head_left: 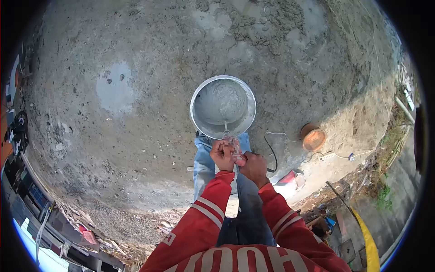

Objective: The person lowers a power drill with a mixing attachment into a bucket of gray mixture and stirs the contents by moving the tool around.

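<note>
Just below the bucket point(197, 121) of grey slurry, the left hand point(221, 155) clenches a clear bottle point(232, 143) — red at its near end, perhaps dribbling into the bucket — and the right hand point(255, 168) grips that end. An orange bowl point(313, 139) lies right of the bucket.

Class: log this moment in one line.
left hand: grips clear plastic bottle | right hand: holds its red end | bottle: over round grey metal bucket

The rough grey concrete ground point(136, 90) carries a round grey metal bucket of wet cement point(223, 106), a round orange bowl point(313, 139) and a thin black cable point(273, 159).
</note>
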The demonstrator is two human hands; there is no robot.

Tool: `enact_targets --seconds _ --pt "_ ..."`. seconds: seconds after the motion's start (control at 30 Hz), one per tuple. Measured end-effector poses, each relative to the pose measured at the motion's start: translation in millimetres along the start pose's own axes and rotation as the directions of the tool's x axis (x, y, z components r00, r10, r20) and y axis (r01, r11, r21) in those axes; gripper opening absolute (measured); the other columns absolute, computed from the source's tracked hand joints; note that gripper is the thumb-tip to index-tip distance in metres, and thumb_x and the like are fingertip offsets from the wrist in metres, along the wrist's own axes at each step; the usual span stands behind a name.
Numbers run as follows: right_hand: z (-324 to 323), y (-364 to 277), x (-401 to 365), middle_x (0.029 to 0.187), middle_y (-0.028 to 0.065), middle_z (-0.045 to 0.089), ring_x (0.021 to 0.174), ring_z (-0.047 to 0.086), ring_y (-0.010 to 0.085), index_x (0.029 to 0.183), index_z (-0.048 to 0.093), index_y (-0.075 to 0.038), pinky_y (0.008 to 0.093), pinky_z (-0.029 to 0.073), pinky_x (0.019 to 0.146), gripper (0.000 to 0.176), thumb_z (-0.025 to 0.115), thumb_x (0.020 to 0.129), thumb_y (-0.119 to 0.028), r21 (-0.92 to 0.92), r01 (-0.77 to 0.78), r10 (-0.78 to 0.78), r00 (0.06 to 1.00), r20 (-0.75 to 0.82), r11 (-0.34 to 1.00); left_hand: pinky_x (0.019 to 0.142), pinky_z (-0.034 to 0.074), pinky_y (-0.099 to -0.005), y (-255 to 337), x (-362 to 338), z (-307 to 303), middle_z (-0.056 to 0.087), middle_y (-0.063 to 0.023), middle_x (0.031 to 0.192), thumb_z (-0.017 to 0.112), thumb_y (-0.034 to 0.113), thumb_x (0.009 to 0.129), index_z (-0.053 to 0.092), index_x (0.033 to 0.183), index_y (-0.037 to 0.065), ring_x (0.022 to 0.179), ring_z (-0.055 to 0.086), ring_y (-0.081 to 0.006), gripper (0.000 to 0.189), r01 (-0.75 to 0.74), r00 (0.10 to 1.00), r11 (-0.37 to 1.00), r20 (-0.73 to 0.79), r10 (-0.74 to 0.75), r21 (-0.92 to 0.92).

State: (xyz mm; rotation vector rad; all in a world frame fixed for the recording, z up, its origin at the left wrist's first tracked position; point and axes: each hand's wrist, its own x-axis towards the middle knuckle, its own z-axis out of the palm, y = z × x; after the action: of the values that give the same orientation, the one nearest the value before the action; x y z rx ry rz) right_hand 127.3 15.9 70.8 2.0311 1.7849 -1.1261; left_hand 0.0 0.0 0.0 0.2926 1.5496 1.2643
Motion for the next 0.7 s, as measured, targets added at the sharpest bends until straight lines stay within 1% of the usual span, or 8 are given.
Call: enact_targets --seconds 0.07,0.1,0.17,0.27,0.37,0.47,0.57,0.7 --pt "6 1 6 0.081 0.018 0.075 0.079 0.073 0.044 0.086 0.073 -0.008 0.052 0.058 0.071 0.028 0.079 0.079 -0.034 0.061 -0.015 0.019 0.998 -0.061 0.998 0.077 0.054 -0.0269 2 8 6 0.072 -0.0078 0.082 0.055 0.005 0.099 0.064 0.103 -0.003 0.077 0.067 -0.013 0.013 -0.072 0.996 0.997 0.049 0.072 -0.005" --pt "-4 2 -27 0.081 0.018 0.075 0.079 0.073 0.044 0.086 0.073 -0.008 0.052 0.058 0.071 0.028 0.079 0.079 -0.034 0.042 -0.06 0.06 0.998 -0.001 0.997 0.077 0.054 -0.0269 13 -27 6 0.072 -0.0078 0.082 0.055 0.005 0.099 0.064 0.103 -0.003 0.077 0.067 -0.013 0.013 -0.001 1.0 1.0 0.028 0.0 0.008" --pt "2 2 -18 0.082 0.0188 0.075 0.078 0.073 0.0433 0.084 0.072 -0.008 0.0532 0.058 0.069 0.028 0.08 0.078 -0.035 0.094 -0.09 0.096 0.994 -0.057 0.992 0.074 0.053 -0.027 13 -15 17 0.071 -0.0074 0.082 0.052 0.003 0.098 0.064 0.103 -0.003 0.074 0.066 -0.0121 0.014 -0.043 0.999 0.999 0.017 0.044 -0.015" --pt "6 -1 -11 0.081 0.0199 0.074 0.078 0.073 0.0437 0.084 0.073 -0.007 0.0535 0.058 0.071 0.028 0.079 0.078 -0.034 0.139 -0.126 0.137 0.988 -0.07 0.982 0.073 0.052 -0.0272 11 -7 23 0.069 -0.0066 0.08 0.05 0.0 0.095 0.065 0.103 -0.003 0.072 0.064 -0.0115 0.017 -0.104 0.993 0.995 0.055 0.103 0.008" --pt "4 -5 -10 0.082 0.02 0.074 0.08 0.073 0.0431 0.084 0.073 -0.006 0.0508 0.057 0.071 0.025 0.078 0.076 -0.029 0.148 -0.166 0.18 0.98 -0.088 0.975 0.073 0.053 -0.0279 9 -1 27 0.069 -0.0064 0.079 0.049 -0.002 0.093 0.064 0.098 -0.003 0.072 0.063 -0.0116 0.016 -0.083 0.993 0.996 0.086 0.082 0.009" --pt "10 0 -7 0.081 0.0217 0.073 0.08 0.072 0.0451 0.086 0.073 -0.005 0.0514 0.057 0.072 0.026 0.078 0.076 -0.029 0.171 -0.204 0.222 0.971 -0.092 0.964 0.072 0.052 -0.0279 9 7 37 0.067 -0.0062 0.078 0.049 -0.003 0.092 0.061 0.093 -0.003 0.071 0.062 -0.0114 0.013 -0.088 0.988 0.994 0.118 0.095 -0.061" --pt "11 2 -5 0.081 0.0235 0.073 0.081 0.071 0.0466 0.088 0.074 -0.004 0.052 0.056 0.073 0.026 0.078 0.075 -0.027 0.197 -0.244 0.267 0.958 -0.101 0.95 0.072 0.052 -0.0275 5 11 43 0.067 -0.0067 0.077 0.05 -0.002 0.092 0.059 0.089 -0.003 0.072 0.062 -0.0116 0.009 -0.096 0.983 0.992 0.151 0.108 -0.083" --pt "9 6 -7 0.082 0.0248 0.073 0.082 0.071 0.0466 0.09 0.075 -0.003 0.0516 0.056 0.073 0.027 0.078 0.074 -0.025 0.234 -0.254 0.28 0.956 -0.086 0.938 0.073 0.053 -0.0272 14 8 52 0.067 -0.0068 0.077 0.051 -0.001 0.092 0.06 0.092 -0.003 0.073 0.064 -0.012 0.009 -0.036 0.984 0.998 0.176 0.043 -0.043"
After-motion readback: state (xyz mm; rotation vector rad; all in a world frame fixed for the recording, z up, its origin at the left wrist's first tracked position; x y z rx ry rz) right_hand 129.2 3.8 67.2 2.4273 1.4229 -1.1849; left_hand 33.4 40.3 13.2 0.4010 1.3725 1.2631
